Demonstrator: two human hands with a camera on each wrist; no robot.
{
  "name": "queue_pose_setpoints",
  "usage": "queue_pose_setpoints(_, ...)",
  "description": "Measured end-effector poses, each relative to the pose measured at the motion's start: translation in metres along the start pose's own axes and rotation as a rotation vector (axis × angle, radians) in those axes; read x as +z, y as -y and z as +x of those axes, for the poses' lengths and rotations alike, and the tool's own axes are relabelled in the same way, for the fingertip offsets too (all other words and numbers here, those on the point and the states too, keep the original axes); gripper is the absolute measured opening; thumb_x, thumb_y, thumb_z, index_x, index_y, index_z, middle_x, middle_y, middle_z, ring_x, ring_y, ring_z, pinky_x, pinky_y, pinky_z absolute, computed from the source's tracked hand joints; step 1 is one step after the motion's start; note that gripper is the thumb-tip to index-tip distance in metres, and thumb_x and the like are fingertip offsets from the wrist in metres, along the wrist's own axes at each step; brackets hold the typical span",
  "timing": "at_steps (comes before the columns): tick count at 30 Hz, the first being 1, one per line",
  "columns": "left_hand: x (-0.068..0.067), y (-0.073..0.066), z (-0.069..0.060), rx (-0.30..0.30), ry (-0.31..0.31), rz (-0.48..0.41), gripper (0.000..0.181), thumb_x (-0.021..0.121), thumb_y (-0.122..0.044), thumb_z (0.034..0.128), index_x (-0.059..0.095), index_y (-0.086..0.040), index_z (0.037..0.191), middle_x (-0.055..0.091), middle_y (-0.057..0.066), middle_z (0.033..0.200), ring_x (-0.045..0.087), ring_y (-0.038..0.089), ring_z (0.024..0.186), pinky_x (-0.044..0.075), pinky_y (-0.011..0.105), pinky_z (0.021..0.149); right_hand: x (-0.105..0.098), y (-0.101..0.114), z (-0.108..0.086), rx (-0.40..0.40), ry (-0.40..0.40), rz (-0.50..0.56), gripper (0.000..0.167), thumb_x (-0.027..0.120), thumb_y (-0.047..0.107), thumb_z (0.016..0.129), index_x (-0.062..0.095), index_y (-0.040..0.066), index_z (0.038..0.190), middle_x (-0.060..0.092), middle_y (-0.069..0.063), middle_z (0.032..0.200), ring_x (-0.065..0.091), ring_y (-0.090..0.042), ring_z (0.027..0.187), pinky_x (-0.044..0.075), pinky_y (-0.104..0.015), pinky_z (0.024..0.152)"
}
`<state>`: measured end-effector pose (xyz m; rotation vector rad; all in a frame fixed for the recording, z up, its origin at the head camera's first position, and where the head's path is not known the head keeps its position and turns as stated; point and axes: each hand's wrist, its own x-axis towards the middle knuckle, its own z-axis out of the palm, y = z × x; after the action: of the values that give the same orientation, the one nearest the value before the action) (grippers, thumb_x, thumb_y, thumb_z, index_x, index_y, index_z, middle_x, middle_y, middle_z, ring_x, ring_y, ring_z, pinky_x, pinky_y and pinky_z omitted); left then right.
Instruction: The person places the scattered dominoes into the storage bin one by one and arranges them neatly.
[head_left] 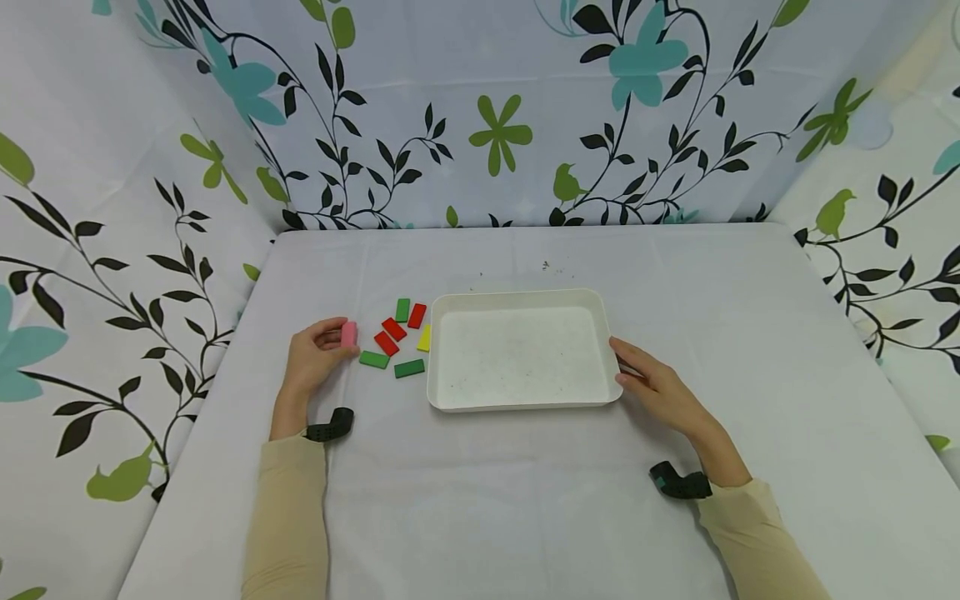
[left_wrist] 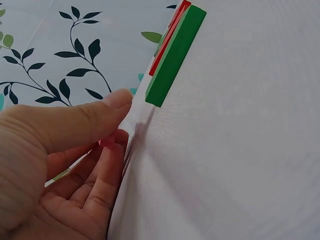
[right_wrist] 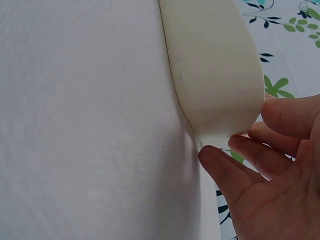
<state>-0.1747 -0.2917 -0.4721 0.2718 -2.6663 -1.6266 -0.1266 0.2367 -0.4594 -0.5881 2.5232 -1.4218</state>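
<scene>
My left hand [head_left: 311, 358] pinches a small pink block [head_left: 348, 334] between thumb and fingers, at the left of a loose group of blocks. The fingers mostly hide that block in the left wrist view. On the table, the white rectangular tray [head_left: 525, 350] lies flat with only small dark specks on it. My right hand [head_left: 660, 387] touches the tray's right end. In the right wrist view its fingertips [right_wrist: 212, 157] rest against the outside of the tray wall, with the fingers slightly bent and spread.
Beside the tray's left edge lie green blocks [head_left: 409, 368], red blocks [head_left: 394, 329] and a yellow block [head_left: 424, 338], partly covered by the rim. A white cloth covers the table [head_left: 487, 500]. Leaf-patterned curtains [head_left: 420, 108] enclose the back and sides. Dark crumbs lie behind the tray.
</scene>
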Motion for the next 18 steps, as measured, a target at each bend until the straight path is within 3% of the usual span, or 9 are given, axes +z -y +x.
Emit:
queue_pose_setpoints(4, 0.0, -0.003, -0.001, -0.017, -0.019, -0.031, 0.059, 0.078, -0.006, 0.0811, 0.056, -0.002, 0.135, 0.062, 0.021, 0.119, 0.058, -0.007, 0.08, 0.046, 0.005, 0.076, 0.0, 0.0, 0.0, 0.007, 0.001, 0.014, 0.058, 0.053, 0.007, 0.1, 0.029, -0.002, 0.151, 0.026, -0.023, 0.158, 0.029, -0.043, 0.143, 0.031, 0.0, 0.098)
queue_pose_setpoints(9, -0.001, -0.011, -0.003, -0.02, -0.044, -0.093, 0.058, 0.08, -0.009, 0.0797, 0.058, -0.002, 0.133, 0.065, 0.002, 0.1, 0.061, -0.004, 0.079, 0.048, 0.008, 0.074, -0.001, -0.001, 0.0, 0.005, 0.0, 0.014, 0.059, 0.054, 0.008, 0.1, 0.029, -0.001, 0.152, 0.026, -0.023, 0.158, 0.029, -0.042, 0.143, 0.031, 0.0, 0.098)
queue_pose_setpoints(12, 0.001, -0.019, -0.004, 0.006, -0.046, -0.168, 0.058, 0.081, -0.008, 0.0791, 0.058, 0.001, 0.132, 0.063, -0.007, 0.094, 0.063, -0.002, 0.079, 0.05, 0.009, 0.073, -0.001, -0.001, 0.0, 0.0, -0.002, 0.011, 0.059, 0.054, 0.008, 0.099, 0.029, -0.001, 0.152, 0.026, -0.023, 0.158, 0.029, -0.042, 0.143, 0.031, 0.0, 0.098)
queue_pose_setpoints(18, 0.013, -0.043, -0.006, 0.066, -0.028, -0.242, 0.054, 0.077, -0.003, 0.0812, 0.058, 0.002, 0.131, 0.062, -0.008, 0.1, 0.061, 0.004, 0.089, 0.053, 0.011, 0.075, -0.001, 0.001, 0.001, -0.008, 0.0, 0.002, 0.058, 0.053, 0.007, 0.1, 0.028, -0.003, 0.151, 0.026, -0.025, 0.157, 0.031, -0.044, 0.141, 0.032, -0.001, 0.097)
